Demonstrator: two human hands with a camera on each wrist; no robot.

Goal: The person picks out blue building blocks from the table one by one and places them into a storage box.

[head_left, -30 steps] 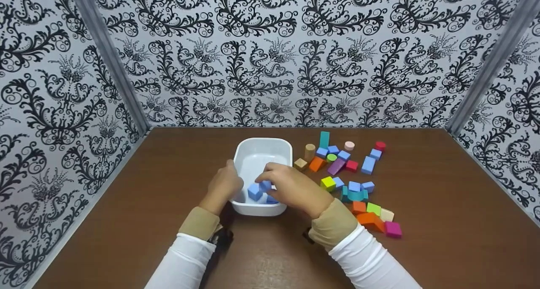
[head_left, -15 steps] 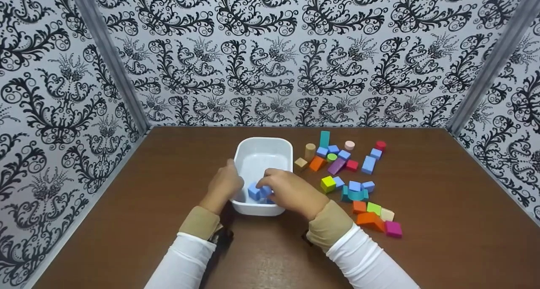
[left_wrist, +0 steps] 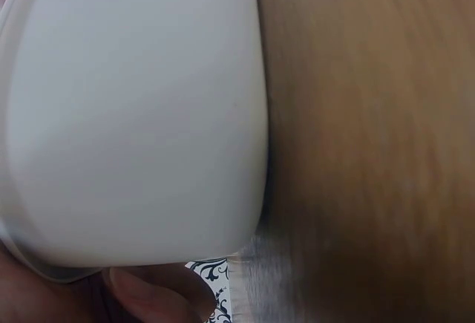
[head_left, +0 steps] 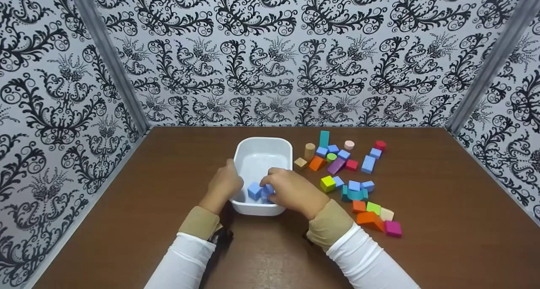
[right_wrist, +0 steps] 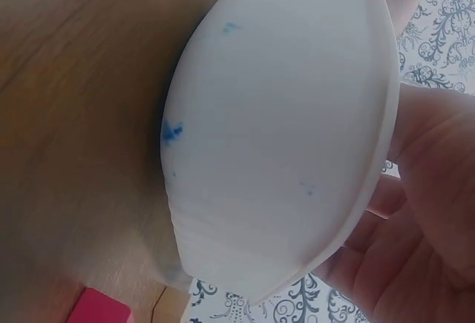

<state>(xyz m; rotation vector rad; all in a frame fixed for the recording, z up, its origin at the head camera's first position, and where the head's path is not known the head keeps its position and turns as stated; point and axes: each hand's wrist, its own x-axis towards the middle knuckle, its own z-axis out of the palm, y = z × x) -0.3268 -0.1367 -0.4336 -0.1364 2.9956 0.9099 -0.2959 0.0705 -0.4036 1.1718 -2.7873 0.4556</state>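
A white plastic tub (head_left: pixel 263 210) stands on the brown table. My left hand (head_left: pixel 222 183) grips its left rim; the left wrist view shows fingers (left_wrist: pixel 159 293) curled at the edge of the tub's wall (left_wrist: pixel 133 115). My right hand (head_left: pixel 295 190) reaches over the right rim, its fingertips down inside around a blue block (head_left: pixel 267 190). Beside that block lies a blue cube (head_left: pixel 254 191) on the tub's floor, and more blue shows below, partly hidden by the hand. In the right wrist view my right hand (right_wrist: pixel 423 211) is bent over the rim, its fingertips hidden behind the wall.
Right of the tub, several loose blocks lie scattered: a teal upright block (head_left: pixel 324 139), a purple block (head_left: pixel 336 166), a yellow-green cube (head_left: pixel 328 184), an orange roof-shaped block (head_left: pixel 369 220) and a magenta block (head_left: pixel 393 228). A patterned wall (head_left: pixel 270 69) rises behind the table.
My right hand has lowered the blue block beside the blue cube in the tub, then shifted slightly right. My left hand has stayed on the rim.
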